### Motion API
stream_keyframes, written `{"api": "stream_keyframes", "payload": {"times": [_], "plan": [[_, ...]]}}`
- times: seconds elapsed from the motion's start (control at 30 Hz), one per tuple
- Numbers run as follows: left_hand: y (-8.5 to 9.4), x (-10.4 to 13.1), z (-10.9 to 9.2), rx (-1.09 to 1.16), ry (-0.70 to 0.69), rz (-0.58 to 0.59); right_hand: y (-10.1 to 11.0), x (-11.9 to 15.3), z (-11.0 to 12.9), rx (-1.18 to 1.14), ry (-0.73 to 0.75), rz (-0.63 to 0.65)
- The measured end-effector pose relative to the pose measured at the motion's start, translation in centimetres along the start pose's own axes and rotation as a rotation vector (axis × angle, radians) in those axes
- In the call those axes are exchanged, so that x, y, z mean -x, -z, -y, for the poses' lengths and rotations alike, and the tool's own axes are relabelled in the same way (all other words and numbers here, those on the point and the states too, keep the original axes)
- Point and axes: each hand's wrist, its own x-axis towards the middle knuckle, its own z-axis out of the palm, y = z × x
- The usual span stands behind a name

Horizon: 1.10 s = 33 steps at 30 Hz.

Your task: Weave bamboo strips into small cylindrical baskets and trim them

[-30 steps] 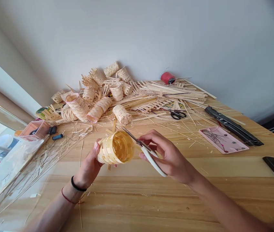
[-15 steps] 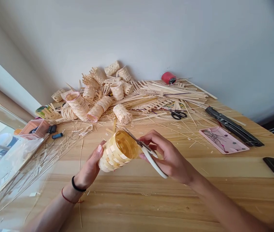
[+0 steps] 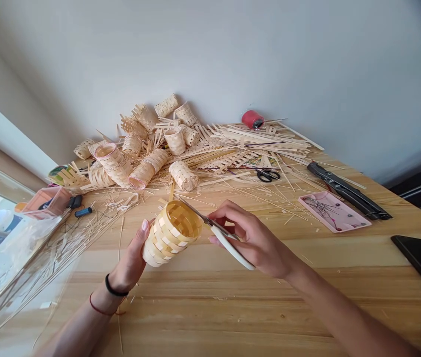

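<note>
A small round basket (image 3: pixel 163 243), woven from pale flat wooden strips, is held tilted with its mouth up and to the right. My left hand (image 3: pixel 136 255) is closed around its left side; the fingers behind it are hidden. My right hand (image 3: pixel 247 238) grips white-handled scissors (image 3: pixel 228 243). Their blades point up and left, across the far right part of the basket's rim. Whether the blades touch the rim I cannot tell. A strip end sticks up from the far side of the rim.
Several woven baskets (image 3: pixel 113 163) and a heap of loose strips (image 3: pixel 262 141) lie toward the wall. Black scissors (image 3: pixel 268 174), a pink tray (image 3: pixel 334 210) with pins and a black tool (image 3: pixel 347 191) lie right. A red spool (image 3: pixel 252 119) stands behind; a pink box (image 3: pixel 48 202) is left.
The whole scene has shifted slightly left in view. Both hands still hold the basket and the scissors; the blades now lie a little lower against the far rim.
</note>
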Motion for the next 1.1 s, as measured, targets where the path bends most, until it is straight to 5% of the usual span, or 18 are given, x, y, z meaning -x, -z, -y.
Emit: {"api": "stream_keyframes", "payload": {"times": [0.7, 1.1], "plan": [[0.7, 0.1, -0.9, -0.050, 0.111, -0.075, -0.2, 0.3, -0.4, 0.337, 0.180, 0.058], [1.1, -0.6, -1.3, 0.018, 0.120, 0.103, -0.1, 0.2, -0.7, 0.399, 0.240, 0.070]]}}
